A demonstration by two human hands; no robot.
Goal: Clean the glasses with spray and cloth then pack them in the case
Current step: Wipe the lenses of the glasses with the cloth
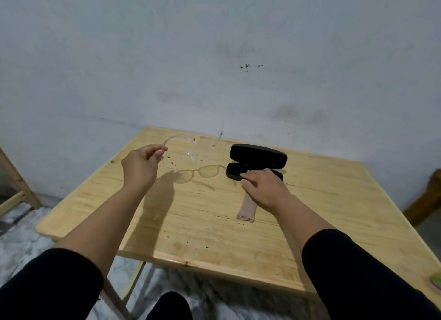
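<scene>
One temple arm of the glasses (188,150) is pinched between the thumb and curled fingers (160,152) of the left hand (140,167). The clear frame is held in the air above the far part of the wooden table (195,224), and its shadow is thrown on the wood below. The fingers of the right hand (263,188) are laid quite straight and relaxed over the near edge of the open black case (256,161); nothing seems to be grasped by them. A beige cloth (248,208) is seen under this hand and runs toward the person. No spray bottle can be found in view.

The packing step seems to be near. The glasses are carried by one thin arm only, so they could swing or be twisted at the hinge. If the temples are not folded first, the lid could be pressed on them. The light case could also be pushed away if it is not steadied.
</scene>
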